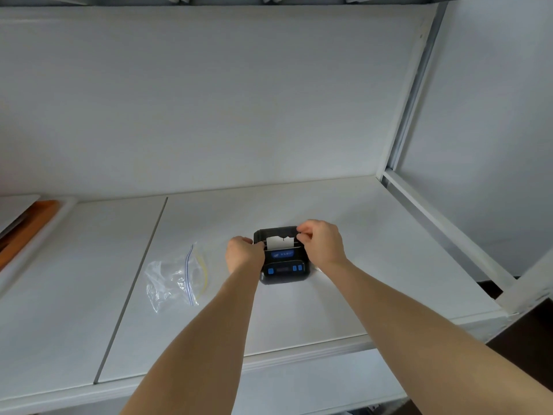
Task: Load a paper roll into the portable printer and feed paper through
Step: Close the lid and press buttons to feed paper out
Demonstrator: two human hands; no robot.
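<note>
A small black portable printer (pixel 284 272) with blue buttons lies on the white shelf (pixel 344 235). Its lid stands open at the far side. White paper (pixel 278 242) with a torn edge shows in the open compartment. My left hand (pixel 244 254) grips the printer's left side at the compartment. My right hand (pixel 321 242) pinches at the right end of the compartment, fingertips on the lid edge or the paper; I cannot tell which. The roll itself is mostly hidden.
A crumpled clear zip bag (pixel 173 277) lies on the shelf left of the printer. A seam (pixel 134 283) divides the shelf boards. White metal frame posts (pixel 419 94) rise at the right. A white tray with an orange object (pixel 27 226) sits at the far left.
</note>
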